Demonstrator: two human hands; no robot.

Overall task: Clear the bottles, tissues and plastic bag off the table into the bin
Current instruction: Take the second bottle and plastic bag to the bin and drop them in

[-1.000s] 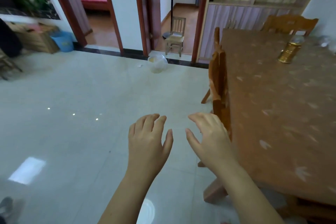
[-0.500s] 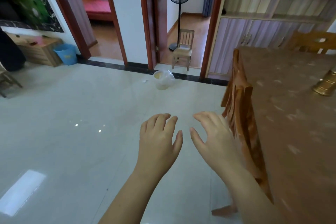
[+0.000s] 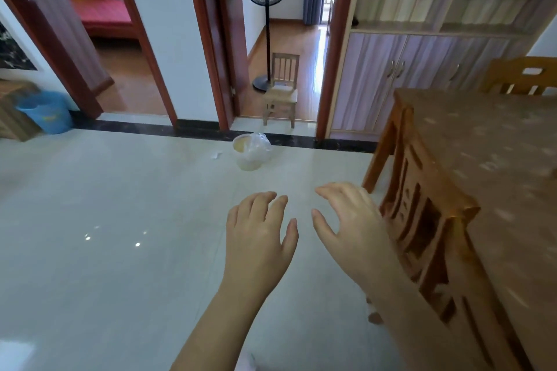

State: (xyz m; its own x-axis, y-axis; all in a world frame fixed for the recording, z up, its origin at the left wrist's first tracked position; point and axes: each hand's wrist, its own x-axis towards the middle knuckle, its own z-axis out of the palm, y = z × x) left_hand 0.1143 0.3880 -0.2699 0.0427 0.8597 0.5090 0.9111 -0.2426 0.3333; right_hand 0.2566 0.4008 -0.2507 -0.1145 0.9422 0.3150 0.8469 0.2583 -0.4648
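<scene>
Risks: the visible stretch of table (image 3: 497,159) shows no bottles, tissues or bag, so anything left is out of frame and easy to miss. The chair (image 3: 422,235) tucked against the table's edge is close to the right forearm, and a swing could clip it. The bin (image 3: 250,153) stands on the floor well apart from the table, with a white scrap (image 3: 216,155) just beside it — looks like a miss, and long tosses invite more. Left hand (image 3: 259,238) and right hand (image 3: 352,226) — both empty, palms down, fingers loosely spread, side by side over the floor.
</scene>
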